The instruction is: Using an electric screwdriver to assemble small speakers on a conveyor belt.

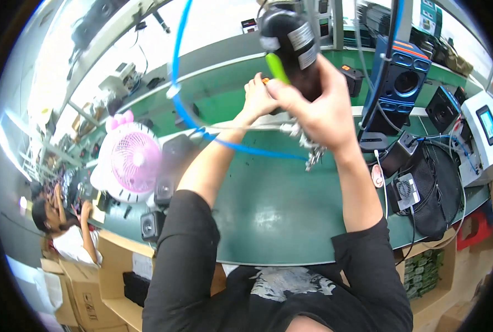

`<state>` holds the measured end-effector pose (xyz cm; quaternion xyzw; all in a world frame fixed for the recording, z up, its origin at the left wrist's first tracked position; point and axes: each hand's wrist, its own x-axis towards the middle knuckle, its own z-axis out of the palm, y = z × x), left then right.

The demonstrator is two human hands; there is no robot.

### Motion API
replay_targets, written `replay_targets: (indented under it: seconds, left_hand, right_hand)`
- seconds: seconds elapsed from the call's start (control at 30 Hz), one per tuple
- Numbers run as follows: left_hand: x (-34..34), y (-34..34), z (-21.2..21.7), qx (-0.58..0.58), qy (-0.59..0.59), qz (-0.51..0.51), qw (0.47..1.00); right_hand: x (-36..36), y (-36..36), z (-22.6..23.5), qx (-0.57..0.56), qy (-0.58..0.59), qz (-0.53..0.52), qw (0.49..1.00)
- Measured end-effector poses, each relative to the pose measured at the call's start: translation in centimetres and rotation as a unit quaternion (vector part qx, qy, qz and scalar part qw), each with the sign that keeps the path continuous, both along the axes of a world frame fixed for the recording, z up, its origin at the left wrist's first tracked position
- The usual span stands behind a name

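Our right hand (318,110) wrapped tight around black power tool (290,41) held up high, our left hand (257,97) just beside it pinching a small orange bit (265,81), blue hose (246,148) looping below both hands, pink fan (129,161) off left.

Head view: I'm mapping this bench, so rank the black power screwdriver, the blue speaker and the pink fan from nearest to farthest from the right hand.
1. Black power screwdriver: gripped in the right hand.
2. Blue speaker: just right of it, on the bench.
3. Pink fan: far left, beyond the left hand.

Black short-sleeved shirt, pale print on chest, bare forearms
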<state>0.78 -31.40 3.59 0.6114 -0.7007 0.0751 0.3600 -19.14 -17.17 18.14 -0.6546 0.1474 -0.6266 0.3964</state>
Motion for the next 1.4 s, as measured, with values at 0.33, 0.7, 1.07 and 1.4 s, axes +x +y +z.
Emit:
replay_targets:
  seconds: [0.33, 0.7, 1.07, 1.4]
  left_hand:
    - [13.7, -4.4, 2.6, 0.279, -0.169, 0.308, 0.894]
    - [8.0, -3.9, 8.2, 0.427, -0.305, 0.255, 0.812]
    - [-3.4, -5.6, 10.0, 0.433, -0.329, -0.057, 0.837]
    - [2.7, 8.1, 13.2, 0.477, -0.181, -0.164, 0.844]
  right_hand:
    - [-2.4, 0.7, 0.7, -0.043, 0.020, 0.008, 0.999]
    - [-2.3, 1.5, 1.0, -0.045, 0.040, -0.041, 0.997]
    - [-2.2, 2.2, 1.1, -0.026, 0.095, -0.037, 0.994]
    - [-2.4, 1.5, 1.1, -0.015, 0.029, 0.054, 0.998]
